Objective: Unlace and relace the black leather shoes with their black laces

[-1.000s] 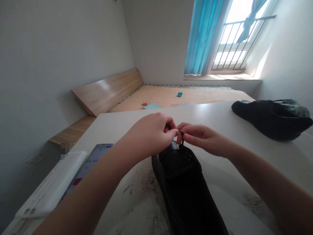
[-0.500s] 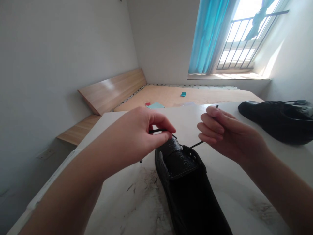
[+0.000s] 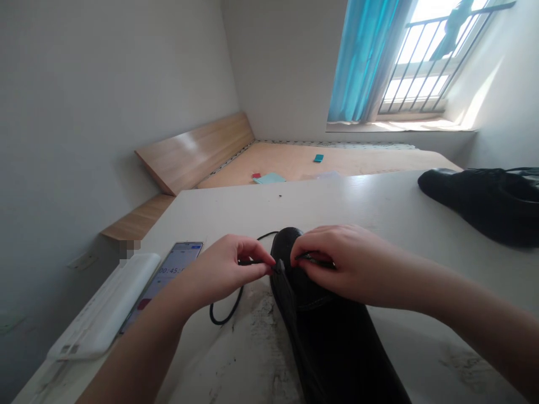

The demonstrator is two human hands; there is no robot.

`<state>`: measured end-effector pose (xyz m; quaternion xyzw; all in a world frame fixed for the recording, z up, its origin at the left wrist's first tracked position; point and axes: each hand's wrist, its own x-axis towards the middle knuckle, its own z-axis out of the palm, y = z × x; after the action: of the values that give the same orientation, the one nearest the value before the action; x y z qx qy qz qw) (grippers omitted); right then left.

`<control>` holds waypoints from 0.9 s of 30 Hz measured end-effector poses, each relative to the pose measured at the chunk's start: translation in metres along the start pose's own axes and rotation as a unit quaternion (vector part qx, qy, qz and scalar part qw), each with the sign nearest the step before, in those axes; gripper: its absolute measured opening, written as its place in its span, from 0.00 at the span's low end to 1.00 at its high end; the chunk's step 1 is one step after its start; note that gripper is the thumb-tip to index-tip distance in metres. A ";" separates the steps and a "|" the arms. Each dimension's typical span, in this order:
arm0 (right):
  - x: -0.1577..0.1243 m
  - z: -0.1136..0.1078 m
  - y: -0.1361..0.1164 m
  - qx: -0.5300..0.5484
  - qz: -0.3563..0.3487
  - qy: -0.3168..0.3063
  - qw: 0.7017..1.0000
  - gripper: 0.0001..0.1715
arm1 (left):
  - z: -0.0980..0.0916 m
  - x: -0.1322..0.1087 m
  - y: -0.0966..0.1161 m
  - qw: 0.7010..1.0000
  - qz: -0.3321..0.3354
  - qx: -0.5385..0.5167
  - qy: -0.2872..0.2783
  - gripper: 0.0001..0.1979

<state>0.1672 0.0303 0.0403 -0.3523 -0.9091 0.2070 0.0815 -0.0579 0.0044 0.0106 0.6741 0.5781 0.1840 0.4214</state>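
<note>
A black shoe lies on the white table, toe pointing toward me and its heel hidden partly behind my fingers or shadow. My left hand pinches a black shoelace between thumb and forefinger, close to the shoe's left eyelet flap. A loop of that lace hangs onto the table below the hand. Over the shoe's opening, my right hand is closed in a pinch on a dark strand that looks like lace. Its fingers cover the right eyelets.
A second black shoe stands at the table's right. At the left edge lie a phone showing a timer and a long white device. Beyond the white table is a bed with small items on it.
My right hand has come left and down onto the shoe. My left hand has shifted left and lower, to the left flap. The lace loop, phone and white device have come into view.
</note>
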 end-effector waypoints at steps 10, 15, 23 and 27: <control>0.019 0.003 -0.005 0.002 0.009 -0.091 0.996 0.09 | 0.008 -0.002 -0.003 0.999 -0.005 -0.037 0.029 0.11; 0.018 0.004 0.000 0.100 0.085 -0.106 0.986 0.21 | 0.011 -0.001 0.000 0.997 0.005 -0.034 0.062 0.10; 0.018 -0.002 0.003 0.100 0.102 -0.149 0.978 0.17 | 0.016 -0.002 0.004 0.997 0.001 -0.041 0.061 0.09; 0.016 -0.005 0.003 0.090 0.087 -0.153 0.980 0.16 | 0.018 -0.002 0.007 0.997 0.008 -0.010 0.073 0.06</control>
<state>0.1585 0.0451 0.0429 -0.3860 -0.8542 0.3454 -0.0453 -0.0409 -0.0040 0.0061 0.6594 0.6002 0.2419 0.3827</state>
